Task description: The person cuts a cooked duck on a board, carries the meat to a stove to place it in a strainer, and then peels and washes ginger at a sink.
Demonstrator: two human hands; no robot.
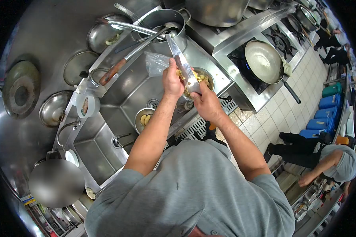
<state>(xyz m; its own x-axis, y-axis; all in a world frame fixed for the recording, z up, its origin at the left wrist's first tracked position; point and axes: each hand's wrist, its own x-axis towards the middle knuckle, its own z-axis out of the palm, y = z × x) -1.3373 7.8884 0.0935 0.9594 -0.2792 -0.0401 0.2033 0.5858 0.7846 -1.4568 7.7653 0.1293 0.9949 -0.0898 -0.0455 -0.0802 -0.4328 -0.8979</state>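
Observation:
My right hand (pixel 207 103) is closed on the lower end of a broad-bladed knife (pixel 180 59), whose tip points up and away from me. Beside the blade, my left hand (pixel 173 81) is closed with its thumb up, and pale yellow food shows at its fingers. What exactly it grips is partly hidden behind the blade. Beneath both hands, a metal bowl (pixel 213 79) holds several yellowish cut pieces (pixel 202 77). A smaller metal bowl (pixel 137 123) with pale yellow pieces (pixel 145 119) sits in the sink to the left.
Long-handled tools lean in a large pot (pixel 180 38) behind the sink (pixel 118 93). A clear plastic bag (pixel 156 64) lies near my left hand. To the right, a wok (pixel 264 61) rests on the stove. Another person (pixel 332 162) works at the far right.

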